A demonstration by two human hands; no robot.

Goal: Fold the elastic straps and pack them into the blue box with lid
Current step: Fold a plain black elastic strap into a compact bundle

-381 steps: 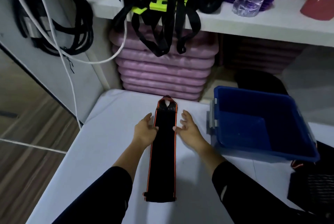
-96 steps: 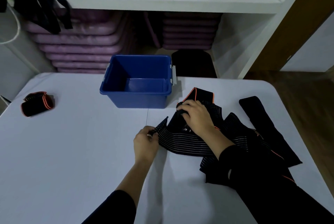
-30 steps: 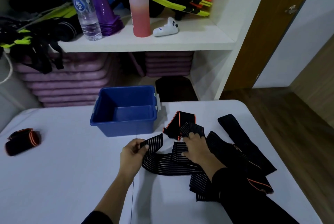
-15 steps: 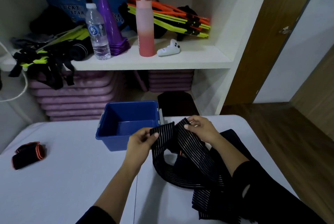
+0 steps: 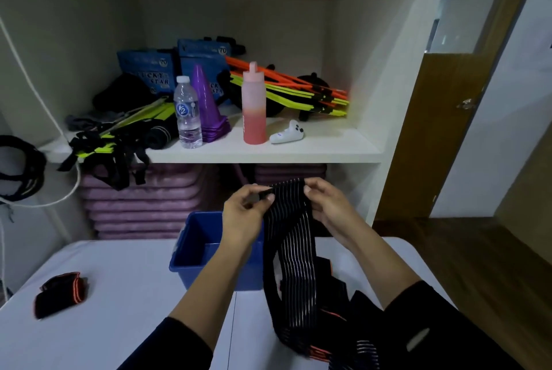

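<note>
Elastic strap (image 5: pixel 291 250) hangs from left hand (image 5: pixel 245 216) and right hand (image 5: pixel 328 208), grips pinching its top.

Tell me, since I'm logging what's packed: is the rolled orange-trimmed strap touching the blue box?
Apart. The head view shows bare white table between the rolled strap and the blue box.

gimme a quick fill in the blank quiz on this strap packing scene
The left-hand grip and right-hand grip both pinch the striped strap, held up in front of the ____ box.
The rolled strap lies on the table, on the box's ____ side.
On the shelf, the water bottle stands beside ____ cones.
Missing words: blue; left; purple.
</note>
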